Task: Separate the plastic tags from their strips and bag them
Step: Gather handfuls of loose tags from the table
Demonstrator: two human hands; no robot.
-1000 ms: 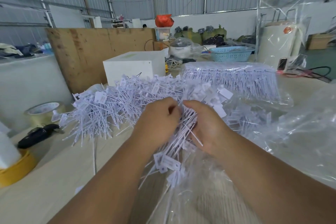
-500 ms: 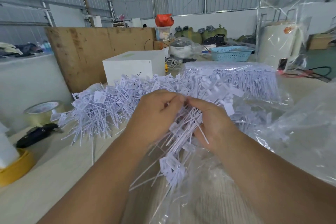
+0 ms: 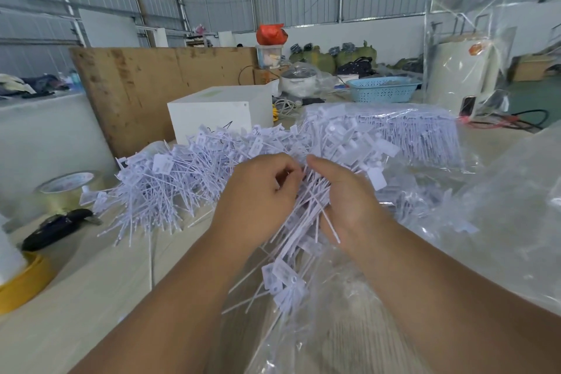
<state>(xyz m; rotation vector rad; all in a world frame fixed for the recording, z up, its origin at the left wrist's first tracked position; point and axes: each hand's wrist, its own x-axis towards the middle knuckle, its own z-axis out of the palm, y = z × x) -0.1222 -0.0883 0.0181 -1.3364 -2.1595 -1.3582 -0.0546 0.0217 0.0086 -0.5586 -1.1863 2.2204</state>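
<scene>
A big loose heap of white plastic tags [image 3: 170, 185] lies on the table ahead of me. Between my hands I hold a bundle of tags [image 3: 306, 215] over a clear plastic bag [image 3: 349, 313]. My left hand [image 3: 258, 203] is curled around the bundle's left side, fingertips pinching near its top. My right hand [image 3: 349, 200] cups the bundle from the right, thumb pressed against the stems. Tag heads [image 3: 282, 282] hang below my hands. A second batch of tags in a clear bag [image 3: 409, 133] lies behind.
A white box [image 3: 218, 109] and a plywood board [image 3: 145, 88] stand behind the heap. A tape roll [image 3: 65, 191], a black tool [image 3: 54, 228] and a yellow roll [image 3: 21, 285] lie at left. More crumpled clear plastic [image 3: 510, 209] covers the right side; a blue basket [image 3: 382, 89] sits far back.
Both hands have risen a little with the bundle and shifted their grip on the stems; my left fingers have curled tighter near the top. The hanging tag heads swung slightly.
</scene>
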